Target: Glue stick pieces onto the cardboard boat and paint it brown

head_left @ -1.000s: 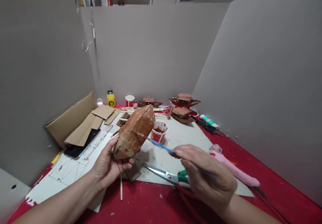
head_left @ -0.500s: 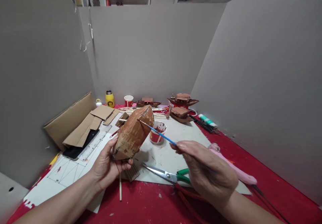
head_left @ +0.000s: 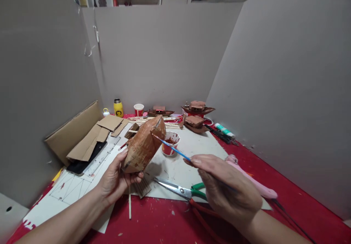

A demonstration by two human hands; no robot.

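My left hand grips a cardboard model boat by its lower end, tilted up with its flat underside toward me. Reddish-brown paint covers its upper part; bare tan cardboard shows in streaks lower down. Pinched in my right hand is a paintbrush with a blue handle, its brown tip touching the boat's surface near the right edge. Just behind the boat stands a paper cup with brown paint inside. Scissors with green and red handles lie open on the table, partly under my right hand.
Painted model boats stand at the back, beside thin wooden sticks. Cardboard pieces and a clear ruler lie on the left. A pink glue gun with a cord rests on the right. A yellow bottle stands behind.
The brush tip has shifted slightly down along the boat's painted surface. Both hands keep their hold, and the whole view has drifted a little.
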